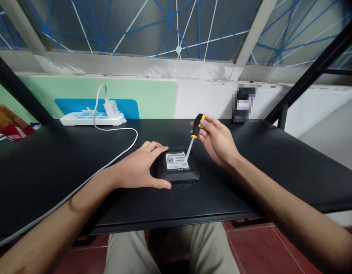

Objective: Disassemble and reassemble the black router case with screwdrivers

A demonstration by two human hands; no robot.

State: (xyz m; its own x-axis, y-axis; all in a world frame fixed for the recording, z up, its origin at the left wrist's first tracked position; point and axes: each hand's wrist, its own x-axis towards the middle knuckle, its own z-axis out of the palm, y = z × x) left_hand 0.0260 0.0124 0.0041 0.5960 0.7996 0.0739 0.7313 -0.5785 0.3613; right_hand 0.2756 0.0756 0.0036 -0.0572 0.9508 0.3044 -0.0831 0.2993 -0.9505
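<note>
A flat black electronic box (180, 176) with a white barcode label (175, 160) on its upper face lies on the dark table. My left hand (144, 165) steadies it from the left, thumb along the near edge and fingers at the far edge. In my right hand (217, 139) is a screwdriver (197, 125) with a black and yellow handle, the fingers closed round it. Its metal shaft slants down to the left, and the tip is at the right part of the label; whether it touches is hard to tell.
Behind stands a white power strip (90, 118) with a plugged-in charger (111, 109); its white cable (119, 155) runs across the table on the left. A red and orange packet (10, 123) is at the far left. A blurred dark object (243, 104) leans on the back wall.
</note>
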